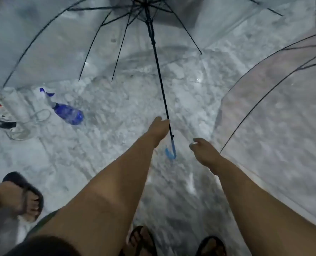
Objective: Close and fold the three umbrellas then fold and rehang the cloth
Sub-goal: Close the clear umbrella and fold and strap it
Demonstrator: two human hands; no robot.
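1. Umbrella (pixel 101 43), head view: open, transparent canopy with black ribs, lying on the floor (pixel 116 111) ahead of me; blue hooked handle (pixel 172 151) between my hands.
2. My left hand (pixel 158 129) touches its shaft (pixel 160 84); whether it grips I cannot tell.
3. My right hand (pixel 205 151), fingers loose, grasps nothing, just beside the handle.
4. Second open umbrella (pixel 275 111) at right; blue spray bottle (pixel 66 110) lying at left.

second umbrella (pixel 282 100) cut off at right edge, floor clutter (pixel 7 119) blurred, left-hand fingertips hidden

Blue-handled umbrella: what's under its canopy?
Through the umbrella's clear canopy only mottled floor shows. The left hand holds its shaft; anything past the top edge is out of view.
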